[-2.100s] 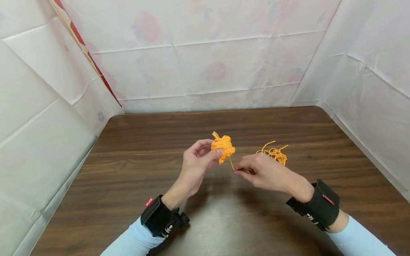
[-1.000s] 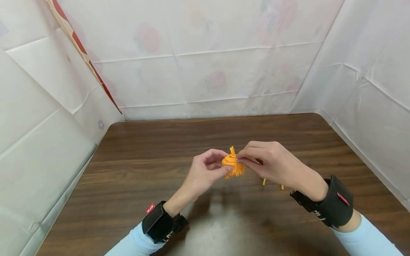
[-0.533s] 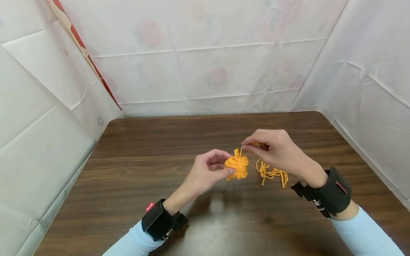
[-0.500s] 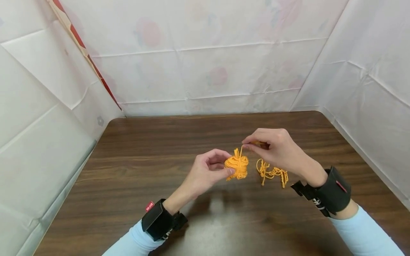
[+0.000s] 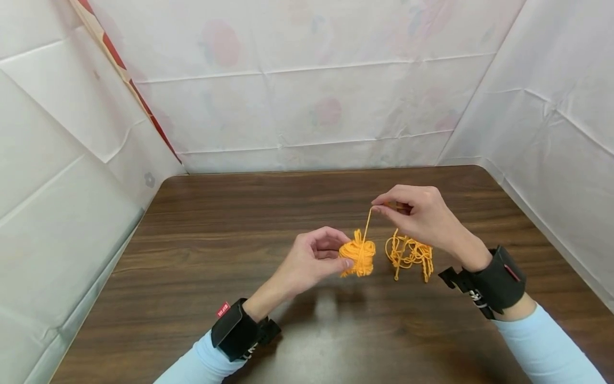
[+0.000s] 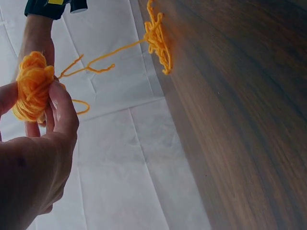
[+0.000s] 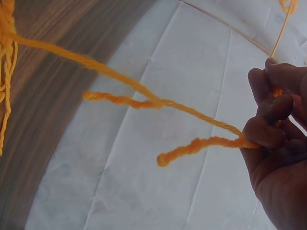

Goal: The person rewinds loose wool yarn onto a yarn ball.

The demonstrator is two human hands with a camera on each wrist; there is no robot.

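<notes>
My left hand (image 5: pixel 314 258) pinches a small wound ball of orange yarn (image 5: pixel 357 255) between thumb and fingers, just above the brown table (image 5: pixel 216 256). The same ball (image 6: pixel 31 86) shows in the left wrist view against my fingertips (image 6: pixel 60 103). A taut yarn strand (image 5: pixel 366 223) rises from the ball to my right hand (image 5: pixel 414 216), which pinches it with curled fingers. From that hand a loose tangle of orange yarn (image 5: pixel 410 253) hangs down towards the table. In the right wrist view my fingers (image 7: pixel 268 127) hold the strand (image 7: pixel 201 115), and a short free end (image 7: pixel 192 147) sticks out.
White creased sheeting (image 5: pixel 307 90) walls the table at the back and on both sides. A red-edged strip (image 5: pixel 136 90) runs down the left wall. Black wrist straps (image 5: pixel 496 285) sit on both pale blue sleeves (image 5: pixel 542 346).
My right hand has drawn the strand up and to the right, away from the ball. The loose tangle has come out from behind that hand. The left hand has sunk slightly with the ball.
</notes>
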